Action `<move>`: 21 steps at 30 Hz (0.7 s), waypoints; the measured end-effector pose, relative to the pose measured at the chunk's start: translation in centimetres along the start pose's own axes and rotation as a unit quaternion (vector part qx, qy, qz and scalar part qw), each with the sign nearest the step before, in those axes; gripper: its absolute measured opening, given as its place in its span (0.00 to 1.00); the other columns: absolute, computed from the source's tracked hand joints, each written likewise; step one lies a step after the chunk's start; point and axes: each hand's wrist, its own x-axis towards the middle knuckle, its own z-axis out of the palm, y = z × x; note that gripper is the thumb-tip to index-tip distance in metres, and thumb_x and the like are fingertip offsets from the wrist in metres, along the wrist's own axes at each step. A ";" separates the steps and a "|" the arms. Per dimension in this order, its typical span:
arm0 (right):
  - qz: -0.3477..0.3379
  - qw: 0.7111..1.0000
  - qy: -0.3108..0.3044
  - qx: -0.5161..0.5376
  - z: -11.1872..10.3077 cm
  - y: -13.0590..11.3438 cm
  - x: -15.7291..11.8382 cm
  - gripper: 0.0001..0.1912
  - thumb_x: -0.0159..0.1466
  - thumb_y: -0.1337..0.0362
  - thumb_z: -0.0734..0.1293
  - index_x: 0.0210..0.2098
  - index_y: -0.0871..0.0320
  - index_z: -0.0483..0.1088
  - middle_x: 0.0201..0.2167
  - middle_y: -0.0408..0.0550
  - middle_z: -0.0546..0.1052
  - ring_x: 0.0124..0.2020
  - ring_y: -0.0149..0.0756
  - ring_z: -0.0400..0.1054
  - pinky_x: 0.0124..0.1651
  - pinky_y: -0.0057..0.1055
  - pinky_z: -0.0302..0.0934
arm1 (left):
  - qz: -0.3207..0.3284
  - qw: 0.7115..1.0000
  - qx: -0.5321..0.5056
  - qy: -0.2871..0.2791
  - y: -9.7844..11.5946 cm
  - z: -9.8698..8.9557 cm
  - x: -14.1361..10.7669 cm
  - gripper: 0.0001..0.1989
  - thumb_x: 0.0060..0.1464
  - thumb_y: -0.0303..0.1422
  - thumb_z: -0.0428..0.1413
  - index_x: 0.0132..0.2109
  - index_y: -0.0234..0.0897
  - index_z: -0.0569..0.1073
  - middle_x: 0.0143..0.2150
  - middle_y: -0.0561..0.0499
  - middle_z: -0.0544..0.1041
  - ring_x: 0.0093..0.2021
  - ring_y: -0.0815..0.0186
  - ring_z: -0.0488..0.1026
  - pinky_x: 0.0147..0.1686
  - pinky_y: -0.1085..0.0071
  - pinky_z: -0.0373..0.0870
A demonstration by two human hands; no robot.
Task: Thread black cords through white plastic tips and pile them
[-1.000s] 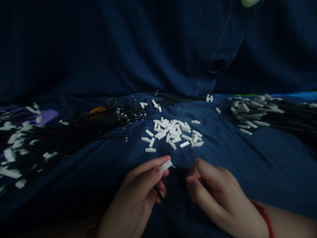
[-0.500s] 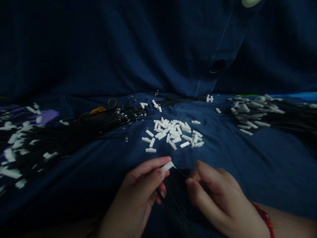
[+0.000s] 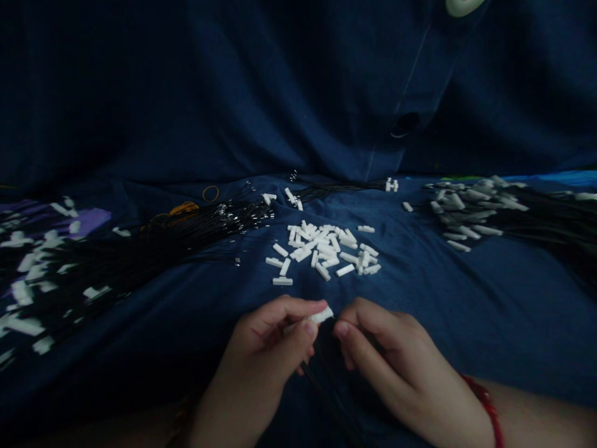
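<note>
Between the thumb and forefinger of my left hand (image 3: 275, 348) is a small white connector (image 3: 322, 315), tilted up to the right. Black wires (image 3: 321, 389) run down from under that hand. My right hand (image 3: 392, 354) is pinched closed just right of the connector's end; a thin wire showed there earlier, but what its fingertips hold now is too small to make out. Beyond both hands, a loose pile of white connectors (image 3: 326, 242) lies on the dark blue cloth (image 3: 224, 298).
A bundle of black wires with metal tips (image 3: 200, 227) lies at left, near white connectors and purple material (image 3: 91, 222). Another wire bundle with white connectors (image 3: 471, 202) is at right. A yellow rubber band (image 3: 211, 193) lies behind; blue cloth hangs at the back.
My right hand has moved left, closer to the connector, and the wire stretch between them no longer shows clearly. The connector in my left hand has shifted slightly right.
</note>
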 end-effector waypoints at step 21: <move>-0.047 0.998 0.021 -0.037 0.2 0.3 -0.3 0.10 0.63 0.68 0.55 0.26 0.60 0.60 0.20 0.40 0.62 0.21 0.25 0.57 0.24 0.23 0.48 | 0.010 1.000 0.021 -0.019 0.3 0.3 0.1 0.09 0.50 0.34 0.54 0.39 0.41 0.75 0.31 0.52 0.72 0.27 0.70 0.64 0.26 0.75 0.60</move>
